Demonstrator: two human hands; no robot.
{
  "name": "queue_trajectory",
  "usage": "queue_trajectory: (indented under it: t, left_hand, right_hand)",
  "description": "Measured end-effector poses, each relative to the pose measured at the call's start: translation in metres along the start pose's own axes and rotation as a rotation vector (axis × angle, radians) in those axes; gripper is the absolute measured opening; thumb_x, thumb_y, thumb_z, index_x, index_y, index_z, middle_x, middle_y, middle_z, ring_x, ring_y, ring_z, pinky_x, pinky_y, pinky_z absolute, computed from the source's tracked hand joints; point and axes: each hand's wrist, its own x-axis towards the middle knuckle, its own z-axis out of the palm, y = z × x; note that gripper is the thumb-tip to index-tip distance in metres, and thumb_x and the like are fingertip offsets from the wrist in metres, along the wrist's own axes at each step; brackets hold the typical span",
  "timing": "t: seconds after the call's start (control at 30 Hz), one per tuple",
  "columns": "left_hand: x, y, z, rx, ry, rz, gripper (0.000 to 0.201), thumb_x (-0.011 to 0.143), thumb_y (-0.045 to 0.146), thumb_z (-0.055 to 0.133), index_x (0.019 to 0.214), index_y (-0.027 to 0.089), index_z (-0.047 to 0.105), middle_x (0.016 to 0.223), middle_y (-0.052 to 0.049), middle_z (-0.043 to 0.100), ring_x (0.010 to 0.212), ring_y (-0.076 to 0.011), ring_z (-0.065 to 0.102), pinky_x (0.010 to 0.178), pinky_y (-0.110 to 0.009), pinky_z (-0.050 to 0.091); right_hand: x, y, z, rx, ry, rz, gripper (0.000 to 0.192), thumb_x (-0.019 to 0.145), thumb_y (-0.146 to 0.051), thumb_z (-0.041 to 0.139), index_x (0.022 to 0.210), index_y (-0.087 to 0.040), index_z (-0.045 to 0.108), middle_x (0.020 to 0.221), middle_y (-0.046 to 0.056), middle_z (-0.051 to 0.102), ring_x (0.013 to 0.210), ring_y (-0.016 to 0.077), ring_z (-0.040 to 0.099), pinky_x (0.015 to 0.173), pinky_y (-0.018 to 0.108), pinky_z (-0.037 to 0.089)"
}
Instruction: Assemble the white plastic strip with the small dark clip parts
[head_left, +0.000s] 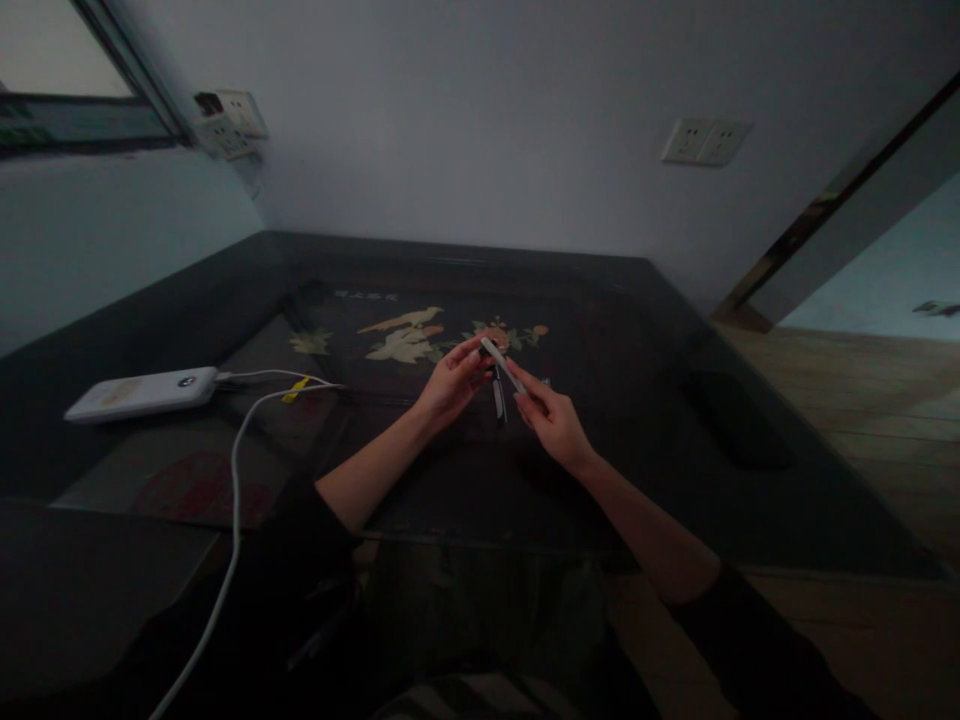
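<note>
Over the dark table, my two hands meet near the middle of the head view. My right hand pinches the near end of a pale, narrow flat bar, which slants up and left. The bar's far end reaches the fingertips of my left hand. Those fingers are curled around something small and dark, mostly hidden by the hand and the bar. Just below, between the hands, hangs or stands a slim silver-and-black piece; whether it joins the bar, I cannot tell.
A white power bank lies at the left, its white cable with a yellow tag running toward me. Toward the right edge of the dark table rests a flat black object. Wall sockets are behind.
</note>
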Motion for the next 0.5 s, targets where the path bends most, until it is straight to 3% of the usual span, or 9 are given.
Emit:
queue_trajectory:
  t: [0.5]
  left_hand:
    - [0.0006, 0.0003, 0.0004, 0.039, 0.003, 0.003, 0.036, 0.072, 0.024, 0.081, 0.107, 0.021, 0.071, 0.095, -0.002, 0.074, 0.081, -0.0111, 0.070, 0.075, -0.020, 0.052]
  right_hand:
    - [0.0011, -0.0004, -0.0014, 0.034, 0.058, 0.031, 0.052, 0.094, -0.030, 0.049, 0.145, -0.020, 0.051, 0.085, 0.006, 0.067, 0.051, 0.0100, 0.040, 0.048, 0.026, 0.038]
